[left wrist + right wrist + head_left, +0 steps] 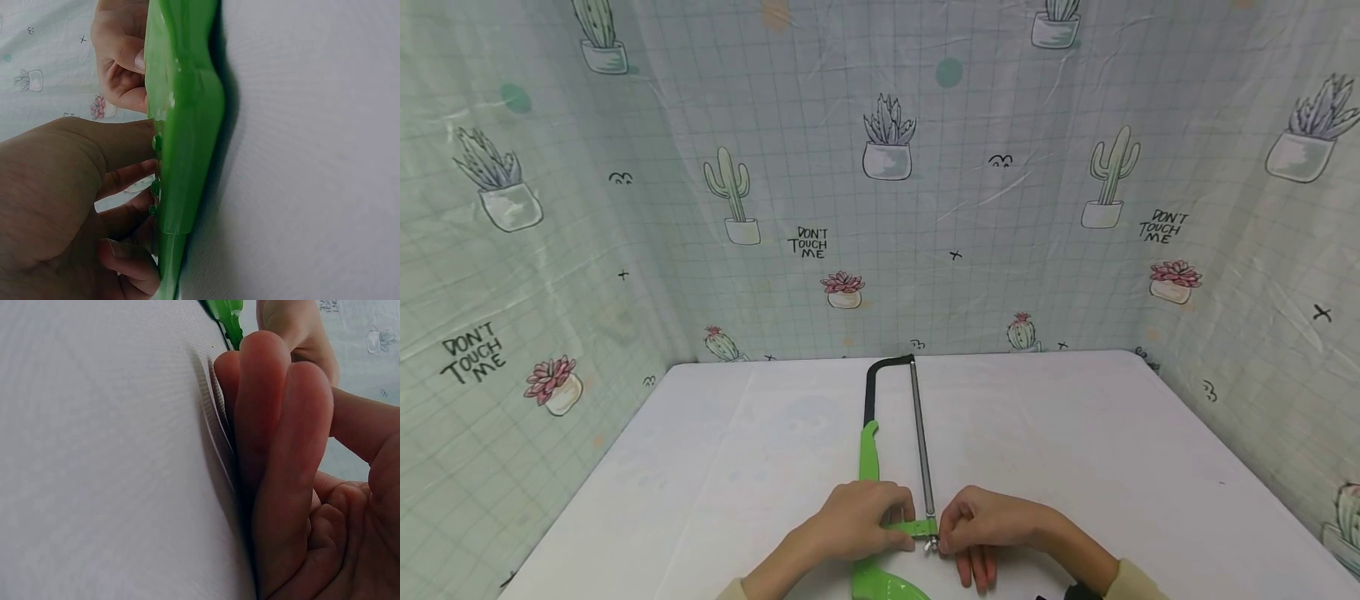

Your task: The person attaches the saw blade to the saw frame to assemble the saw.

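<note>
Here, can see a green-and-black hacksaw (869, 454) lying down the middle of the white table (1037, 442), with its black bow (870, 392) near the far edge and its green handle (889, 587) cut off by the bottom of the head view. Find the left hand (861, 518) curled round the frame by the near crossbar (917, 528), in the way of a stretch of it. Find the right hand (988, 525) just beside the wing nut (931, 546) at the near end of the grey blade (922, 442), with thumb and forefinger bent close together and other fingers pointing down; cannot tell of a real pinch on the nut. Notice also a dark object (1081, 592) by the right sleeve (1131, 583), too cropped to name, and green knobs (156, 144) along the saw in the left wrist view. Can read "DON'T TOUCH ME" in black capitals at three places on the pale gridded cloth (958, 117) hung behind and to both sides. Can make out printed potted cacti (727, 196), pink succulents (842, 287), round dots (949, 72) and small black crosses. See creases in the cloth and rounded far corners on the tabletop.
</note>
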Tool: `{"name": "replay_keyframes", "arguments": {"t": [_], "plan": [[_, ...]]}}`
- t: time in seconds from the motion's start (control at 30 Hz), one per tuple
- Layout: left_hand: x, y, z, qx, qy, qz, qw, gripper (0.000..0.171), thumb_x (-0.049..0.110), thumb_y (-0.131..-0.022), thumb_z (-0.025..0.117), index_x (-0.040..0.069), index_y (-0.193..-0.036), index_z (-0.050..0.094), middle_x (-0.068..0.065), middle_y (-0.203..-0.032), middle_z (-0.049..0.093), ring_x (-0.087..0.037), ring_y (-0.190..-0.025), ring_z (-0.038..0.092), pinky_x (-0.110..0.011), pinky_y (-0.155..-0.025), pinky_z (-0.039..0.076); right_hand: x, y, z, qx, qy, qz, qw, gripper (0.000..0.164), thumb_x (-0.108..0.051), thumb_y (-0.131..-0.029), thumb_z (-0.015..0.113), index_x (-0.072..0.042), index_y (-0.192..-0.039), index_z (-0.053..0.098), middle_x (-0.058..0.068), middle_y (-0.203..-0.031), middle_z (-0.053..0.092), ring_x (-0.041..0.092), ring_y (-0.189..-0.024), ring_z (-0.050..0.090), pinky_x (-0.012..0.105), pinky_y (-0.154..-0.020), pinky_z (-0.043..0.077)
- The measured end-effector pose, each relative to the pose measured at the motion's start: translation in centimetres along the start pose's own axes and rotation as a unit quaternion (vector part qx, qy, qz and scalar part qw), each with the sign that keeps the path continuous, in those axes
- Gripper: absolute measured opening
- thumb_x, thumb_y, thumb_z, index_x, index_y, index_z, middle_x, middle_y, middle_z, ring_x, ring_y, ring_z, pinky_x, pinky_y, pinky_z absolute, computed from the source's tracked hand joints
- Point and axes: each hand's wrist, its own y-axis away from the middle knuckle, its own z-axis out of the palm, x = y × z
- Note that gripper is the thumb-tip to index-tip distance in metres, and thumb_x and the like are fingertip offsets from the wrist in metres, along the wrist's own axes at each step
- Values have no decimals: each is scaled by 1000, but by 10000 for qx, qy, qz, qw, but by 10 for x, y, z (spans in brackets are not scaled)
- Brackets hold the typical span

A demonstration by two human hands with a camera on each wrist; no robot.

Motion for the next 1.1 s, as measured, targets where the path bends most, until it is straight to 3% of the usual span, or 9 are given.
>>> {"name": "replay_keyframes", "arguments": {"t": [0.1, 0.27, 0.43, 0.5, 0.63, 0.7, 0.83, 1.1], "plan": [[1, 0, 0, 4, -8, 3, 10000, 22, 48, -82, 82, 31, -92, 71, 22, -78, 59, 4, -71, 51, -21, -65, 41, 0, 0, -1, 15, -19, 19, 10000, 19, -12, -96, 59, 3, -99, 69, 46, -78, 62, 4, -49, 65, 20, -45, 50], [1, 0, -1, 2, 3, -11, 10000, 22, 48, -82, 82, 31, -92, 71, 22, -78, 60, 4, -71, 51, -21, -65, 41, 0, 0, -1, 15, -78, 56, 10000, 18, -13, -96, 59, 2, -98, 70, 3, -67, 71, 4, -49, 66, 19, -45, 50], [0, 0, 0, -22, 30, -8, 10000, 22, 48, -83, 82, 31, -92, 71, 22, -79, 60, 4, -72, 51, -22, -66, 41, 0, -1, -1, -28, -98, 75, 9999, 17, -13, -97, 61, 1, -98, 70, -4, -66, 70, 4, -49, 66, 19, -45, 50], [0, 0, 1, -16, 30, 6, 10000, 22, 48, -83, 81, 31, -92, 71, 22, -79, 60, 4, -72, 52, -22, -66, 41, 0, -1, -1, -17, -90, 75, 9999, 17, -13, -97, 61, 1, -98, 70, 4, -65, 71, 4, -49, 66, 19, -45, 50], [-1, 0, 1, -12, 28, 15, 10000, 22, 48, -83, 81, 31, -92, 71, 23, -79, 60, 4, -72, 52, -22, -66, 41, 1, -1, -1, -38, -48, 22, 10000, 20, -13, -98, 61, 5, -99, 69, 44, -75, 63, 4, -49, 65, 19, -45, 50], [-1, 0, 1, -16, 32, 7, 10000, 22, 48, -83, 81, 31, -92, 71, 23, -79, 60, 4, -72, 52, -22, -66, 41, 1, -1, -1, -78, -41, -20, 10000, 22, -13, -98, 61, 8, -100, 68, 56, -86, 53, 3, -49, 65, 19, -45, 50], [0, 0, 1, -19, 26, 9, 10000, 22, 48, -83, 82, 31, -92, 71, 23, -78, 60, 4, -72, 52, -22, -65, 41, 2, 0, -1, -142, -69, -48, 9999, 25, -13, -99, 60, 12, -102, 65, 59, -88, 49, 3, -50, 66, 19, -46, 50], [0, 1, 1, -17, 13, 9, 10000, 22, 48, -83, 82, 31, -92, 71, 23, -79, 60, 4, -72, 52, -22, -65, 41, 3, 0, -1, -126, -57, -61, 9999, 21, -13, -99, 61, 7, -101, 67, 59, -88, 49, 3, -50, 66, 19, -46, 50]]}}
